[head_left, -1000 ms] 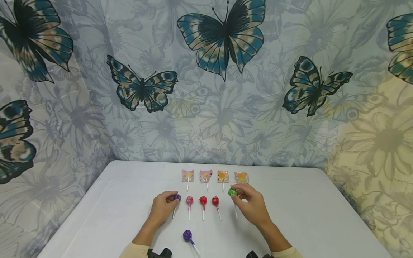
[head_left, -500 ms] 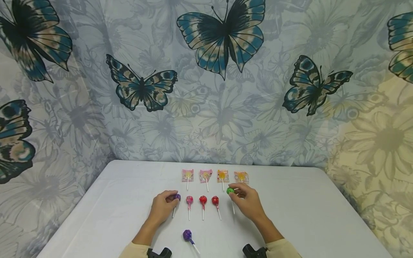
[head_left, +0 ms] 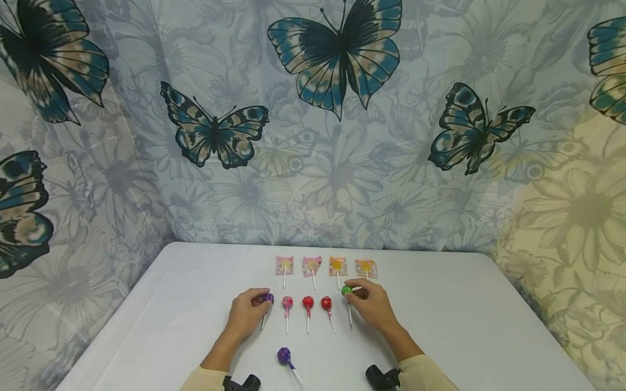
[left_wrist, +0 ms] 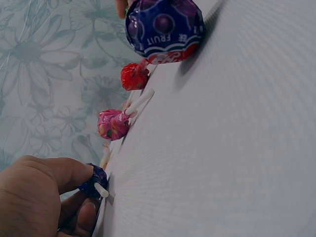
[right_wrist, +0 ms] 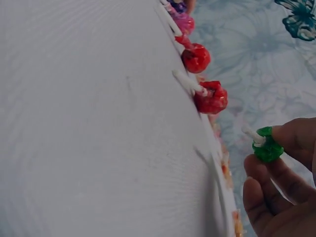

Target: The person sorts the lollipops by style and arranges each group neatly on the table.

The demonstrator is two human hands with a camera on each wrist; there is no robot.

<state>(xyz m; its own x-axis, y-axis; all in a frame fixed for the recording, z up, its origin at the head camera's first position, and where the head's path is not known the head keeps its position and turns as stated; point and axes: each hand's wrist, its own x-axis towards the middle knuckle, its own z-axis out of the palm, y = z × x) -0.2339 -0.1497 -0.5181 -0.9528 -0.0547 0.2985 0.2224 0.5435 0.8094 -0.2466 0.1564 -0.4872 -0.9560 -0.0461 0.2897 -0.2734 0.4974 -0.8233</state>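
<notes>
My left hand [head_left: 246, 314] pinches a purple-wrapped lollipop [head_left: 270, 298] by its round head at the left end of a row; its white stick points toward me. In the left wrist view, thumb and fingers grip that lollipop [left_wrist: 94, 178] close to the tabletop. At the row's right end my right hand [head_left: 375, 308] pinches a green lollipop [head_left: 346, 290] by the head, stick hanging down. The right wrist view shows this green lollipop [right_wrist: 268, 148] raised off the table. Between the hands lie a pink lollipop [head_left: 287, 302] and two red lollipops, one in the middle [head_left: 307, 303].
Several flat lollipops in clear wrappers, such as an orange one [head_left: 338, 266], form a row behind. Another purple lollipop [head_left: 284, 356] lies nearer me, large in the left wrist view. The white table [head_left: 146, 326] meets a butterfly-patterned backdrop [head_left: 342, 179].
My right hand has moved slightly left with the green lollipop, closer to the red lollipop at that end of the row. The left hand has stayed on its purple lollipop.
</notes>
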